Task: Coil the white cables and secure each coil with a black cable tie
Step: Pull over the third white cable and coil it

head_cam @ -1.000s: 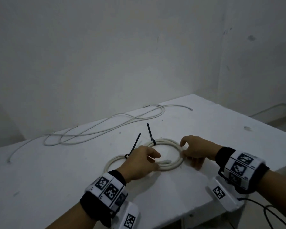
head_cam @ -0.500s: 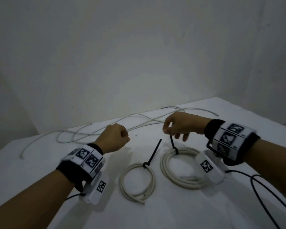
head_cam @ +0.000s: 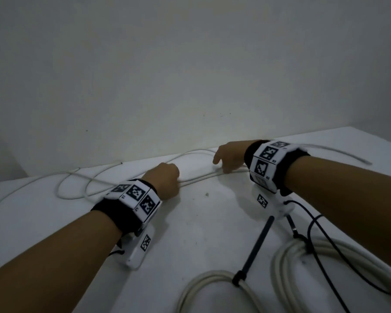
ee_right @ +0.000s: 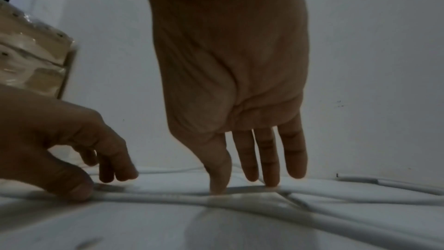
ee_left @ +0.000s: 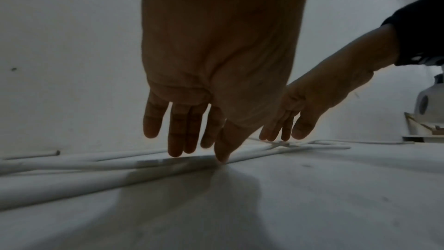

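A long loose white cable (head_cam: 196, 177) lies in slack loops along the back of the white table (head_cam: 212, 222). My left hand (head_cam: 169, 178) reaches down onto it, thumb and fingertips (ee_left: 175, 151) touching it without closing round it. My right hand (head_cam: 226, 158) is a little further right on the same cable (ee_right: 168, 197), fingers (ee_right: 271, 178) straight down on it. Near the front right lie two coiled white cables, the left coil (head_cam: 212, 276) and the right coil (head_cam: 280, 260). Each coil carries a black cable tie (head_cam: 255, 242) with its tail sticking up.
The wall stands right behind the loose cable. The table's right edge (head_cam: 384, 143) runs close to my right forearm. Black camera leads (head_cam: 321, 236) trail over the right coil. A plastic-wrapped stack (ee_right: 31, 60) shows at the far left in the right wrist view.
Both hands left the two tied coils and moved to the back of the table onto the loose cable. The right hand let go of the right coil's tie.
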{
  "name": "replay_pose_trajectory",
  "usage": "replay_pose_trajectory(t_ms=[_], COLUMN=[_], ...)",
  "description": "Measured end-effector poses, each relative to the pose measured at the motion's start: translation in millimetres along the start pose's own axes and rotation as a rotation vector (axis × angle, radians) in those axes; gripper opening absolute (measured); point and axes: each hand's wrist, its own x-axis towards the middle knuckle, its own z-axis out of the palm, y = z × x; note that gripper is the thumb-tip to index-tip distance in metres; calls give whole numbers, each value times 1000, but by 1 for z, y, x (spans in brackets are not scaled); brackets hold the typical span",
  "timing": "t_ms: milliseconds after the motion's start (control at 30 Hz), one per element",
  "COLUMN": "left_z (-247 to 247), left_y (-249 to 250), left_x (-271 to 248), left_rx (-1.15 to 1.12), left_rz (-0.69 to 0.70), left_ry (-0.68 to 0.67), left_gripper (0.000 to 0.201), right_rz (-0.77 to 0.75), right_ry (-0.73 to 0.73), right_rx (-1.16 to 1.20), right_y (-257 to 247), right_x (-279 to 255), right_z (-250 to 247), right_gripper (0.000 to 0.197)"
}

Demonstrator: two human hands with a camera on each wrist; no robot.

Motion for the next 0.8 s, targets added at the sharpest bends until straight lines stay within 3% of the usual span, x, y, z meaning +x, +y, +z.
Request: replay_pose_trajectory(t_ms=[133, 267, 367, 467, 600, 733, 800], left_z=[-2, -22, -63, -126, -207, -264, -281], left_y=[-1, -1, -2, 2, 16, 41, 54], left_x=[4, -4, -20, -42, -75, -117, -141], left_rx=[51, -51, -222, -362, -509, -709, -760], left_rz=[-26, -23, 11, 47, 107, 129, 152], left_ry=[-5, 19, 197, 463, 678, 818, 869], left_gripper=[23, 23, 16, 11, 12, 12, 11], right_rz=[-9, 15, 61, 181, 329, 432, 410], right_ry=[2, 190, 400, 504, 608, 585, 618], right_rx=[-54, -12, -90, -124, 74, 245, 501], right_y=[-5, 3, 16, 38, 63, 68, 69], right_x=[13, -5, -37, -76, -129, -186, -210], right_z=[5, -5, -26, -54, -95, -116, -121], right_gripper=[36, 20, 20, 22, 2, 10, 15])
